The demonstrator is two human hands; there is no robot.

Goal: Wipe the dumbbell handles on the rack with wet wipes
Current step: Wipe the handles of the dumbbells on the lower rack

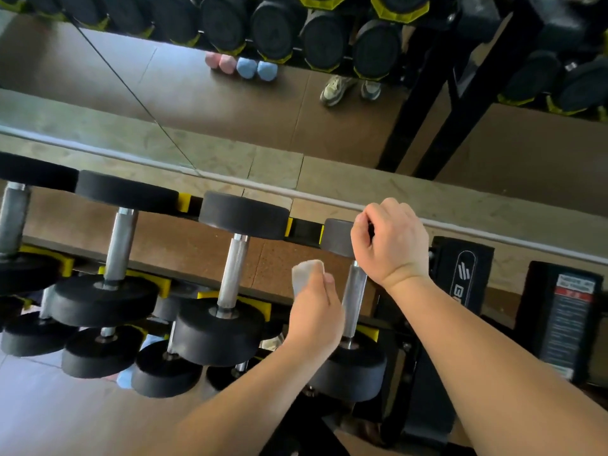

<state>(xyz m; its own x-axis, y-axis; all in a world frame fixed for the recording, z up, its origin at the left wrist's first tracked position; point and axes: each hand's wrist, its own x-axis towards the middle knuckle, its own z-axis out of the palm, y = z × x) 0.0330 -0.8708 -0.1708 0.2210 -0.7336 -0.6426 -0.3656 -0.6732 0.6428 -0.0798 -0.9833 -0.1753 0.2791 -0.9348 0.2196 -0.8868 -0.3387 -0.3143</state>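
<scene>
On the top row of the rack [303,229], at its right end, I am about to wipe, not yet wiping: the wet wipe [307,274] is just beside the handle [354,299] of the right-end dumbbell [339,237], to its left, and not touching the metal. I judge the task to be somewhere in the middle, but I cannot say how far along. The other handles [234,273] in this row show no wetness or streaks, so whether they are done is beyond telling. A lower row of dumbbells [102,352] would also need doing. My left hand [316,307] pinches the wipe, folded into a small pad, between thumb and curled fingers, with the pad sticking up above the knuckles. My right hand [391,241] has its fingers curled over the rim of that dumbbell's far head, gripping it as if to steady it on the rack.
</scene>
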